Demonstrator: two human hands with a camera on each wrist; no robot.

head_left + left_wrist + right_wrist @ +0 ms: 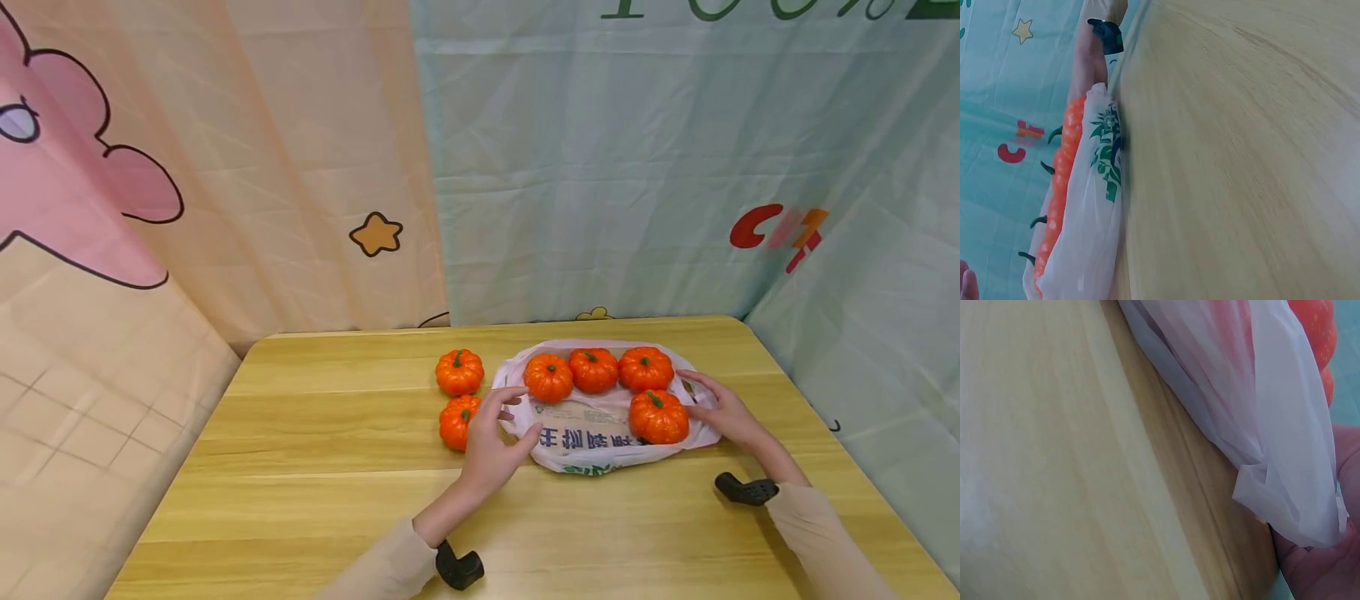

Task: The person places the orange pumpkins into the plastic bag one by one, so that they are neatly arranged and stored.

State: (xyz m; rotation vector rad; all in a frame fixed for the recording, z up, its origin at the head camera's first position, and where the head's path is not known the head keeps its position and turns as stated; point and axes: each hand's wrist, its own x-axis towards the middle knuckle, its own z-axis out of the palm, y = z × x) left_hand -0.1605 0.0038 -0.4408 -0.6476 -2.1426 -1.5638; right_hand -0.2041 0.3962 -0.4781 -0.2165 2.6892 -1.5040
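Note:
A white plastic bag [551,457] with green and blue print lies spread wide on the table. Inside it sit several small orange pumpkins, one [548,379] at the left, others along the back, and another [660,421] at the front right. My left hand [491,454] is at the bag's left rim, thumb and fingers apart, with nothing between them. At the other end, my right hand [726,414] rests against the bag's rim with extended fingers; in the right wrist view the bag's end [1297,506] lies against the palm.
Two more pumpkins stand outside the bag on its left, one [460,372] behind the other [456,421], which the left hand partly covers. The wooden table [322,450] meets printed curtains [585,183] at its back edge.

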